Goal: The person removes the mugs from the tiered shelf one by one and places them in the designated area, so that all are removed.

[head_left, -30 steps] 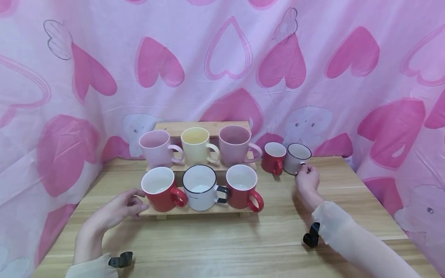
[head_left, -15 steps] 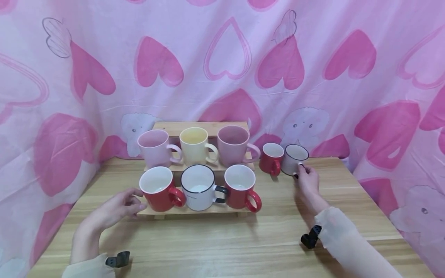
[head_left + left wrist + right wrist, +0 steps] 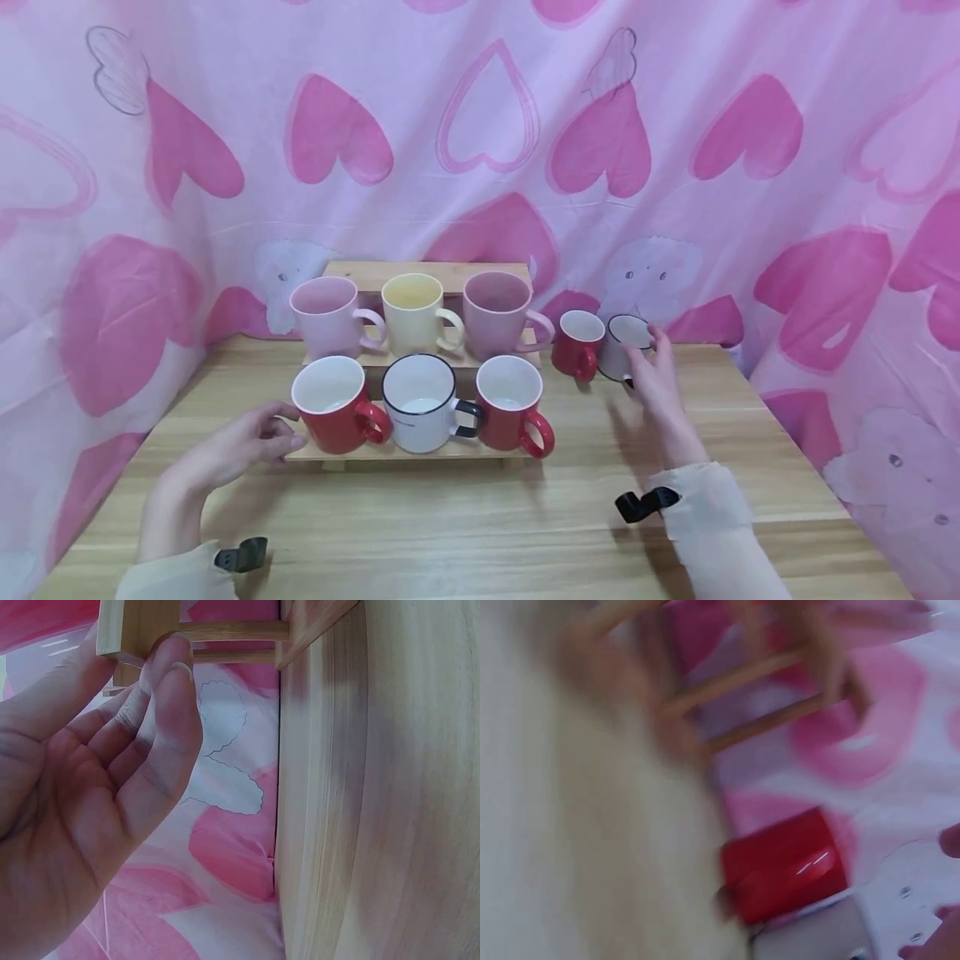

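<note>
My left hand [image 3: 243, 442] pinches the front left end of the two-tier wooden rack [image 3: 427, 452]; in the left wrist view its thumb and fingertips meet the board end [image 3: 139, 630]. Beside the small white mug [image 3: 617, 354] with a black rim, my right hand [image 3: 660, 387] has thumb and fingers spread apart. Whether they touch that mug cannot be told. A small red mug [image 3: 577, 346] stands right beside it on the table. At the right edge of the blurred right wrist view, only fingertips [image 3: 951, 840] of my right hand show.
The rack's lower tier carries a red mug [image 3: 330, 408], a white mug [image 3: 420, 408] and another red mug [image 3: 508, 408]. Above are a pink mug [image 3: 326, 321], a yellow mug [image 3: 412, 317] and a mauve mug [image 3: 497, 321]. A heart-print curtain [image 3: 480, 125] hangs behind the table [image 3: 450, 533].
My right hand has let go of the small white mug's handle and spread its fingers, rising beside the mug. The left hand keeps its place at the rack. The view has shifted slightly.
</note>
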